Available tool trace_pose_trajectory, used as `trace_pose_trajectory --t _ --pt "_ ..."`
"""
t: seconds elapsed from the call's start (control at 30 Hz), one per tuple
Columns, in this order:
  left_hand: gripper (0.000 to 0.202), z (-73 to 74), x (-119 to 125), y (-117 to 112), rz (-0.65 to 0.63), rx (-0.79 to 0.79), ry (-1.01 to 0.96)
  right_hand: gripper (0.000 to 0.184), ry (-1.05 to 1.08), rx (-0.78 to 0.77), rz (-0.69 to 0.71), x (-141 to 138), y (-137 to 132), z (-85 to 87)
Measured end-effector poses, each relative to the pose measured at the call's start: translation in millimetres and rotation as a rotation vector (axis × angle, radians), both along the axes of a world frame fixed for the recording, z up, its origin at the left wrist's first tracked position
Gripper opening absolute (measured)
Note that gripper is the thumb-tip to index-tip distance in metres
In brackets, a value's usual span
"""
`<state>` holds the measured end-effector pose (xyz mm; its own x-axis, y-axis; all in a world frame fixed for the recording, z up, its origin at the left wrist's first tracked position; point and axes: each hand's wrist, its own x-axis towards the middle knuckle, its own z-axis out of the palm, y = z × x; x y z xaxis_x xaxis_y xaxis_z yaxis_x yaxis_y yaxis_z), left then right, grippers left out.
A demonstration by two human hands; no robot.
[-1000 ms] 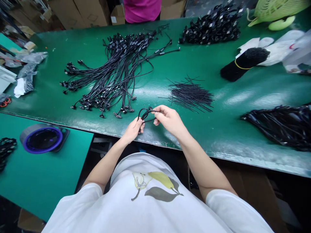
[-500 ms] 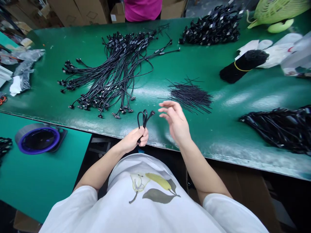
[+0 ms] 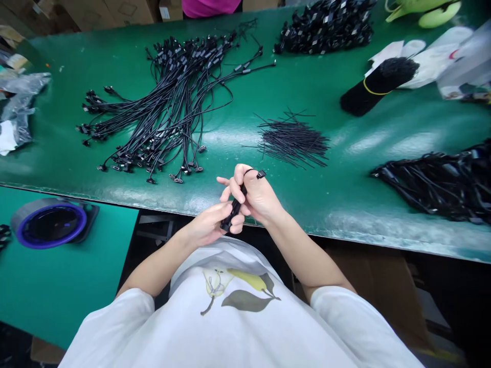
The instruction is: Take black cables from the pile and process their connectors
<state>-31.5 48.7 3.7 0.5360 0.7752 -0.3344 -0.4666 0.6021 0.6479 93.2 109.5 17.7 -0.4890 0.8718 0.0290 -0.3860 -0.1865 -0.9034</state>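
A black cable point(image 3: 231, 214), folded into a short bundle, is held between my hands above the table's front edge. My left hand point(image 3: 210, 223) is closed round its lower end, thumb on top. My right hand point(image 3: 256, 193) has its fingers wrapped about the upper part, and a small black connector point(image 3: 261, 174) pokes out beside its knuckles. Just beyond lies a loose pile of thin black twist ties point(image 3: 293, 140). To the far left spreads a heap of black cables point(image 3: 169, 102) with connectors at both ends.
A banded bundle of black ties point(image 3: 360, 97) lies at the right, near white paper rolls and plastic point(image 3: 448, 66). More black cables are heaped at the far back point(image 3: 326, 28) and right edge point(image 3: 441, 184). A purple-rimmed tape roll point(image 3: 51, 225) rests on the lower left table. Someone in pink point(image 3: 210, 7) stands opposite.
My right hand came left and down from near the twist ties and took hold of the cable. The cable's loops are now gathered between both hands. The view shifted slightly.
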Motion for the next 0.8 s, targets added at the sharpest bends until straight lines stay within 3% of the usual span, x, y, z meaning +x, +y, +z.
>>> trace_pose_trajectory --t 0.13,0.2,0.27,0.33,0.43,0.5,0.63,0.8 --pt "0.037 0.3 0.7 1.5 0.042 0.030 0.056 0.055 -0.118 0.008 0.075 6.7 8.2 -2.1" --pt "0.037 -2.8 0.2 2.7 0.099 0.086 0.147 0.050 -0.231 0.099 -0.029 16.6 13.0 0.3" --pt "0.036 -6.6 -2.3 4.7 0.152 0.104 0.230 0.046 -0.400 0.338 -0.176 29.7 15.3 5.7" --pt "0.036 -9.0 -6.6 7.5 0.160 0.139 0.323 0.039 -0.602 0.694 -0.171 41.9 13.5 10.4" --pt "0.041 -5.6 -13.8 10.6 0.038 0.311 0.573 0.026 -0.919 1.205 0.096 51.6 5.8 7.8" --pt "0.041 1.1 -17.4 9.9 -0.110 0.416 0.737 0.030 -1.092 1.400 0.231 53.5 1.3 0.3" --pt "0.032 13.3 -21.0 3.5 -0.324 0.453 0.821 0.044 -1.180 1.514 0.401 57.7 -2.7 -11.5" --pt "0.025 3.8 -22.1 6.7 -0.375 0.546 0.920 0.032 -1.159 1.542 0.355 62.6 -5.3 -20.5"
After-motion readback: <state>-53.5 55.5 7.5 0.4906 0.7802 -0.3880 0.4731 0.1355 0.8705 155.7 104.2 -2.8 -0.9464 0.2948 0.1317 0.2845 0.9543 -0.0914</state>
